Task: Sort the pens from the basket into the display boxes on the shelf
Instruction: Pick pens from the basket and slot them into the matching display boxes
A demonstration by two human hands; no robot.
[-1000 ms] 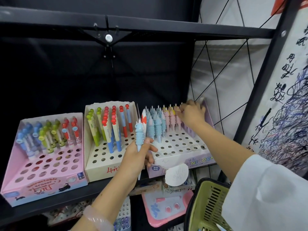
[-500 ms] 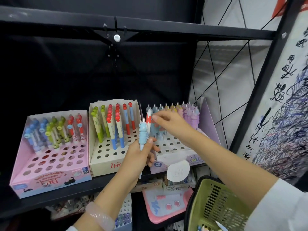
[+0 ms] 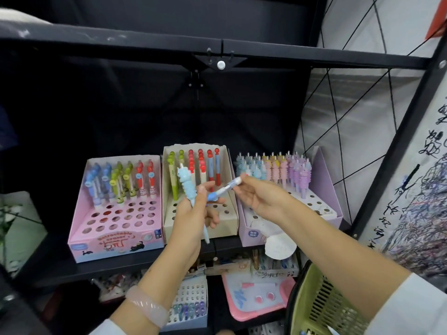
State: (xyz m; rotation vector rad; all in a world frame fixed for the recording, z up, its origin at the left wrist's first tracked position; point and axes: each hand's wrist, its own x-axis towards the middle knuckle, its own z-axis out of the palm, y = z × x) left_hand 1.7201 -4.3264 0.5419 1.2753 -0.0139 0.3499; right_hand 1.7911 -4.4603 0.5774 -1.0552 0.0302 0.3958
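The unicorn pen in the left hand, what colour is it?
Light blue, clearest in the head view: unicorn pen, left hand.

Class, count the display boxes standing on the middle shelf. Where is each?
3: pink box at left, cream box in the middle, lilac box at right. None seems hidden.

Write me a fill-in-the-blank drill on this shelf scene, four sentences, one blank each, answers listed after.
1. The left hand grips a light blue unicorn-topped pen held ____.
2. The right hand pinches the white end of a second blue pen that the ____ hand also holds.
3. The pink cardboard display box stands ____ of the cream cardboard display box.
4. The green plastic basket sits at the picture's lower ____.

Missing words: upright; left; left; right
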